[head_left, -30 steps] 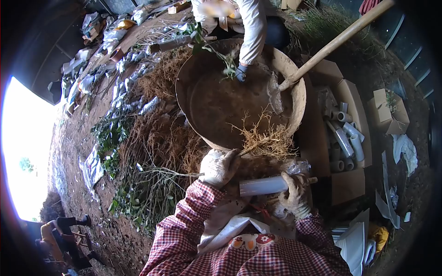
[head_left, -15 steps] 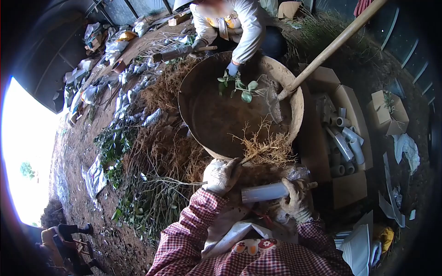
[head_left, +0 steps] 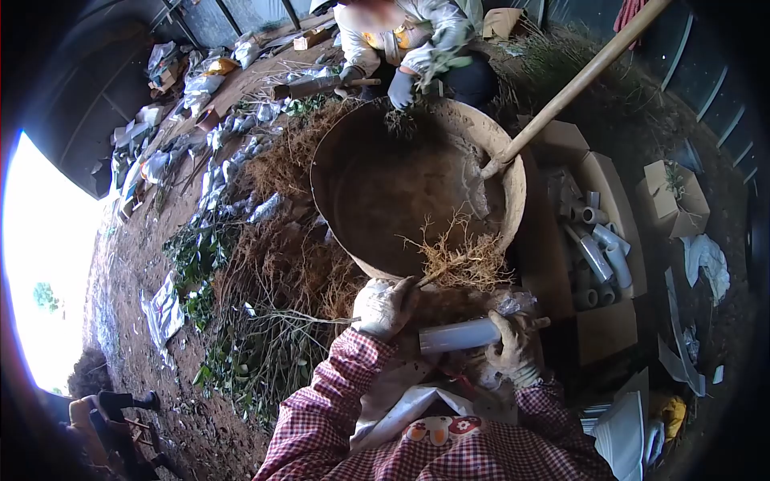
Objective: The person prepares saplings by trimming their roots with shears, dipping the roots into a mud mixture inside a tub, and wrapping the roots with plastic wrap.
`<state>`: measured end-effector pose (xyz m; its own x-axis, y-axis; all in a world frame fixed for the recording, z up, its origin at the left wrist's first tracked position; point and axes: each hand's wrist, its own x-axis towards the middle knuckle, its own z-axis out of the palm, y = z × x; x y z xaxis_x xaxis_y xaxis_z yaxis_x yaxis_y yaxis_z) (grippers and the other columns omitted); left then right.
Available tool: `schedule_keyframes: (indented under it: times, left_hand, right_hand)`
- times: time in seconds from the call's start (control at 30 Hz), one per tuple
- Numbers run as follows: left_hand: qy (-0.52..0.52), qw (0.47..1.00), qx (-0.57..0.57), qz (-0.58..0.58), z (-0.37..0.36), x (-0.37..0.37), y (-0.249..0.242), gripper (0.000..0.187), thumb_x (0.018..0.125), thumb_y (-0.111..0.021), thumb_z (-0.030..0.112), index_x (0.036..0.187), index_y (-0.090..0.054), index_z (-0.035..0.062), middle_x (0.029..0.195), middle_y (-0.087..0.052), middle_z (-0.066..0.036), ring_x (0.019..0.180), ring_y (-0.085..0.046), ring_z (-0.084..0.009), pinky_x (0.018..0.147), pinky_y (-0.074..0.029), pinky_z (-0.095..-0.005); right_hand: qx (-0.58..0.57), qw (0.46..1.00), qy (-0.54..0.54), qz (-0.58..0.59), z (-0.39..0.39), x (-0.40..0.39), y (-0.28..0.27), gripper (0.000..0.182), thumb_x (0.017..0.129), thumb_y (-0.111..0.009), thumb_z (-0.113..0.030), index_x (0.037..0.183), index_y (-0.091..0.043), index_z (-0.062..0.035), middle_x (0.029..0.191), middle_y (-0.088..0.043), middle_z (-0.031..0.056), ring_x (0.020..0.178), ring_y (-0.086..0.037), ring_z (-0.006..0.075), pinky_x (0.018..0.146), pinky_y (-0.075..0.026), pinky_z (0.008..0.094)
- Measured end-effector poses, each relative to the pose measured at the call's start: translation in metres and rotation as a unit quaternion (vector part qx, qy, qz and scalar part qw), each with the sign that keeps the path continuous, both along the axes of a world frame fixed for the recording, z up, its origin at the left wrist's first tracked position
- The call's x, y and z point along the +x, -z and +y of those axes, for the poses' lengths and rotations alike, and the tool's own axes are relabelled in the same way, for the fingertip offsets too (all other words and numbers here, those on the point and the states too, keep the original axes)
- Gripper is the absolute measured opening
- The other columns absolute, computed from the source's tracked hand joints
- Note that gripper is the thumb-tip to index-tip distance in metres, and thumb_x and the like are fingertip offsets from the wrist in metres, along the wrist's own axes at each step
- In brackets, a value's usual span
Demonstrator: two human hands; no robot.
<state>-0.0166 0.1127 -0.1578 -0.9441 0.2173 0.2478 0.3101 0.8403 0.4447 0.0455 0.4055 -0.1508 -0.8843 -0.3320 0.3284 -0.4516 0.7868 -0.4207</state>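
My left hand (head_left: 385,309), in a dirty white glove, is closed around the stem of a bare-root plant. The plant's tan roots (head_left: 472,264) spread over the near rim of a large round basin (head_left: 350,250), and its thin twigs trail off to the left. In my gloved right hand (head_left: 515,346) is a roll of plastic film (head_left: 459,336), held level below the roots. A short stick end pokes out at the roll's right side. Crumpled clear film (head_left: 513,302) lies just above that hand.
Across the basin a co-worker (head_left: 401,40) in gloves handles a leafy plant. A long wooden handle (head_left: 589,76) leans from the basin. Heaped bare-root plants (head_left: 281,272) lie left; a cardboard box (head_left: 613,192) of film rolls stands right.
The co-worker's hand has lifted the leafy plant from inside the basin to its far rim. My hands have hardly moved; my right fingers have shifted slightly on the roll.
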Motion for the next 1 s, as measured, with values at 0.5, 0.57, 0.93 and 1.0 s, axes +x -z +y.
schedule_keyframes:
  times: [0.5,0.57,0.93,1.0]
  left_hand:
    - [-0.005,0.999,-0.017,-0.027,0.0,0.0005,-0.0013,0.03,0.086,-0.06,0.024,0.11,-0.066,0.0071,0.09,-0.068,-0.014,0.087,-0.062,-0.0341,0.077,-0.049,-0.0442]
    - [-0.006,1.0,-0.017,-0.025,0.0,0.0007,-0.0017,0.03,0.086,-0.06,0.024,0.11,-0.066,0.0074,0.09,-0.068,-0.014,0.086,-0.062,-0.0339,0.076,-0.049,-0.0441]
    - [-0.003,1.0,-0.007,-0.012,0.0005,0.0002,-0.0025,0.029,0.085,-0.061,0.022,0.109,-0.066,0.0071,0.088,-0.068,-0.014,0.085,-0.062,-0.0332,0.076,-0.049,-0.0433]
    - [-0.003,1.0,-0.005,-0.015,0.0004,0.0003,-0.0024,0.029,0.085,-0.061,0.022,0.11,-0.066,0.0069,0.09,-0.068,-0.014,0.086,-0.062,-0.0334,0.077,-0.049,-0.0435]
  right_hand:
    - [0.004,1.0,-0.003,0.009,0.0003,-0.0001,0.0003,0.06,0.062,-0.063,-0.013,0.121,-0.057,-0.0098,0.094,-0.06,0.0127,0.092,-0.055,0.0323,0.087,-0.042,0.0486]
    - [0.004,1.0,-0.001,0.007,0.0007,0.0003,0.0027,0.059,0.062,-0.063,-0.013,0.12,-0.057,-0.0099,0.094,-0.06,0.0124,0.093,-0.056,0.0318,0.088,-0.042,0.0484]
    - [0.008,1.0,-0.007,0.024,0.0007,-0.0017,-0.0005,0.059,0.061,-0.062,-0.014,0.12,-0.058,-0.0107,0.093,-0.061,0.0105,0.091,-0.056,0.0309,0.084,-0.043,0.0476]
    - [0.005,1.0,-0.002,0.027,0.0002,-0.0012,0.0026,0.059,0.061,-0.062,-0.014,0.12,-0.058,-0.0105,0.092,-0.061,0.0104,0.091,-0.056,0.0309,0.084,-0.043,0.0474]
